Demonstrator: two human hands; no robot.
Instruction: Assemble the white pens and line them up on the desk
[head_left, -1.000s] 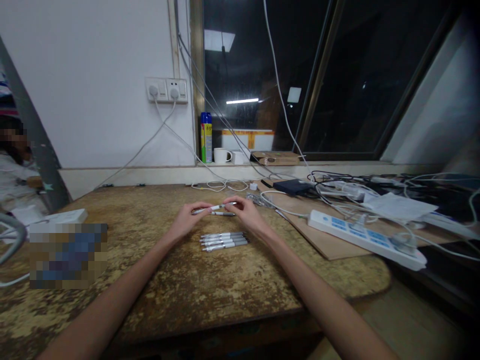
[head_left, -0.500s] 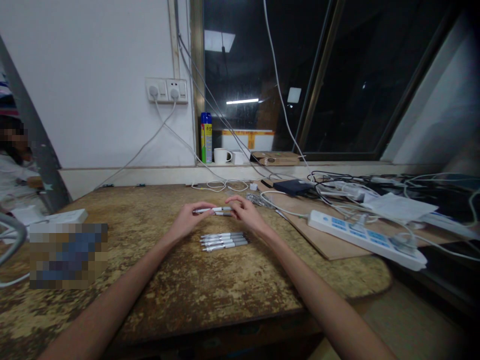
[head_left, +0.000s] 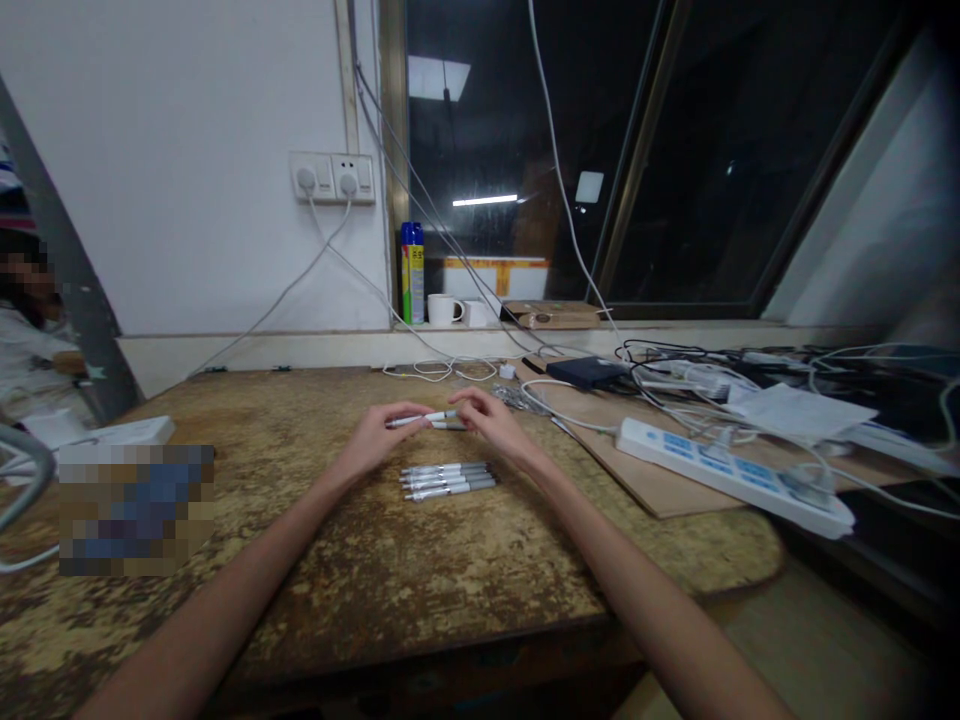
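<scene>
Above the middle of the worn wooden table, a white pen (head_left: 429,418) is held about level between my two hands. My left hand (head_left: 384,430) is closed on its left end, thumb along the near side. At the pen's other end, the fingers of my right hand (head_left: 480,415) are bent and pinched together, hiding the tip. A second white pen (head_left: 450,426) shows just below the held one, partly covered by my hands. Nearer to me, several white and grey pens (head_left: 448,480) lie side by side in a row on the table.
A white power strip (head_left: 731,478) lies on a brown board (head_left: 630,470) at the right, among tangled cables. A blurred-out item (head_left: 139,510) is on the left. A spray can (head_left: 412,272) and a mug (head_left: 444,310) stand on the sill. Someone sits at the far left.
The right end of the held pen has tilted up slightly, and my right fingers have shifted a little at its end. The row of pens stays in place.
</scene>
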